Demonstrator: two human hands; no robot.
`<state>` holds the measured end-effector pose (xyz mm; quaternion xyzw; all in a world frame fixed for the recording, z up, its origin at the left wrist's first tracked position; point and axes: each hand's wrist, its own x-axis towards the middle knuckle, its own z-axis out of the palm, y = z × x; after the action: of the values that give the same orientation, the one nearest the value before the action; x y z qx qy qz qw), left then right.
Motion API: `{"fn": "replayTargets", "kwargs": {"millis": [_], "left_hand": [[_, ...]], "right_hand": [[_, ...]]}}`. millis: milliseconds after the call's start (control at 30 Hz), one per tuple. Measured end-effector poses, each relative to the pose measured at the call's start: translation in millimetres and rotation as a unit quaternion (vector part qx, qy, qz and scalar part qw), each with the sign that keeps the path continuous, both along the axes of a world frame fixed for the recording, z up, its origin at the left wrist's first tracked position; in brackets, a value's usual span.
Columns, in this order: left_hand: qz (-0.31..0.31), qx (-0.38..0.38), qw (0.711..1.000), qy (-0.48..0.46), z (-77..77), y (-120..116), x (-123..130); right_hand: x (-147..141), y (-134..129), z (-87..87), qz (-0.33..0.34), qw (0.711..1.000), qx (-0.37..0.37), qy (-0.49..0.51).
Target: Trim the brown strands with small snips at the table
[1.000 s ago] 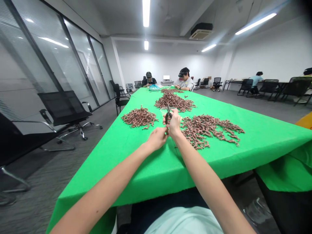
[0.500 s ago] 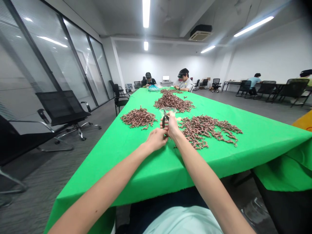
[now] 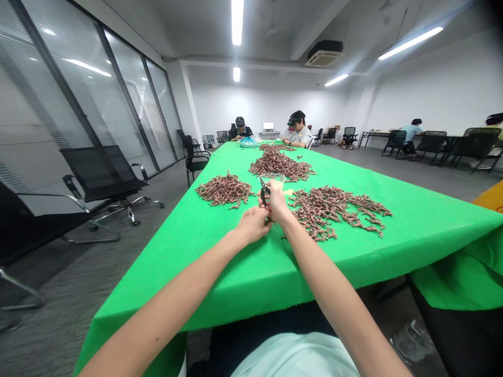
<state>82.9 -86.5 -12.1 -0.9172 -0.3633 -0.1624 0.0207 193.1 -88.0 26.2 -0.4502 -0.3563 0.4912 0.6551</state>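
My right hand is closed round dark-handled pliers, whose metal tip points up and away from me. Touching it from the left and below, my left hand has its fingers pressed together on something too small to make out. Just past the hands stands a clear round container, partly hidden. Small brown twisted pieces lie in a left pile, a right pile and a middle pile farther back.
A green cloth covers the long table. Two people sit at its far end by a blue plastic bag. Black chairs stand on the left. More people sit at desks on the right.
The pliers' tip has tilted slightly to the left. Both hands remain together in nearly the same place.
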Motion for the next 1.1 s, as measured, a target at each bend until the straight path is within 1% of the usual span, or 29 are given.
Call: {"fn": "replayTargets", "kwargs": {"millis": [67, 100, 167, 200, 233, 300, 333, 367, 400, 433, 500, 567, 667, 767, 967, 1100], "left_hand": [[-0.021, -0.017, 0.999, -0.021, 1.7, 2.6, -1.7], [-0.042, -0.038, 0.998, -0.039, 2.9, 4.5, -3.6], [-0.091, -0.119, 0.984, -0.092, 6.1, 8.7, -10.1], [-0.109, -0.178, 0.97, -0.129, 7.8, 10.4, -15.1], [-0.117, -0.243, 0.948, -0.171, 9.6, 11.6, -21.2], [-0.115, -0.362, 0.889, -0.256, 12.6, 11.5, -36.3], [-0.113, -0.402, 0.863, -0.283, 13.6, 10.2, -44.7], [-0.113, -0.429, 0.845, -0.3, 14.1, 8.3, -53.1], [-0.111, -0.448, 0.827, -0.32, 13.8, 6.0, -61.1], [-0.108, -0.467, 0.81, -0.337, 12.9, 3.7, -68.1], [-0.105, -0.496, 0.783, -0.359, 9.2, 0.1, -78.3], [-0.109, -0.518, 0.765, -0.367, 4.3, -1.0, -82.9], [-0.129, -0.523, 0.757, -0.37, -1.7, 0.9, -82.6], [-0.145, -0.511, 0.762, -0.37, -3.1, 2.5, -80.7], [-0.131, -0.512, 0.766, -0.367, 2.8, -3.3, -79.4], [-0.124, -0.508, 0.768, -0.369, 6.1, -6.9, -78.5]], "right_hand": [[-0.2, -0.4, -0.5, 0.009, 1.0, 0.017, -0.011], [0.6, -0.1, -0.8, 0.015, 0.999, 0.027, -0.016], [4.7, 0.7, -1.3, 0.024, 0.998, 0.046, -0.024], [8.0, 0.9, -1.6, 0.027, 0.998, 0.049, -0.032], [12.0, 0.6, -1.9, 0.023, 0.997, 0.052, -0.045], [21.2, -2.3, -3.3, 0.03, 0.994, 0.056, -0.086], [25.6, -5.1, -4.8, 0.032, 0.99, 0.064, -0.123], [29.5, -8.8, -7.0, 0.031, 0.981, 0.079, -0.175], [32.5, -13.5, -10.0, 0.032, 0.964, 0.098, -0.244], [34.6, -18.9, -13.9, 0.03, 0.94, 0.121, -0.318], [35.6, -31.4, -23.5, 0.013, 0.877, 0.17, -0.45], [34.0, -43.9, -34.1, -0.005, 0.822, 0.195, -0.536], [32.0, -57.8, -46.2, -0.039, 0.759, 0.224, -0.61], [34.6, -62.8, -51.4, -0.08, 0.722, 0.257, -0.637], [38.6, -61.5, -55.5, -0.131, 0.677, 0.304, -0.657], [36.7, -61.1, -58.2, -0.16, 0.665, 0.31, -0.661]]}}
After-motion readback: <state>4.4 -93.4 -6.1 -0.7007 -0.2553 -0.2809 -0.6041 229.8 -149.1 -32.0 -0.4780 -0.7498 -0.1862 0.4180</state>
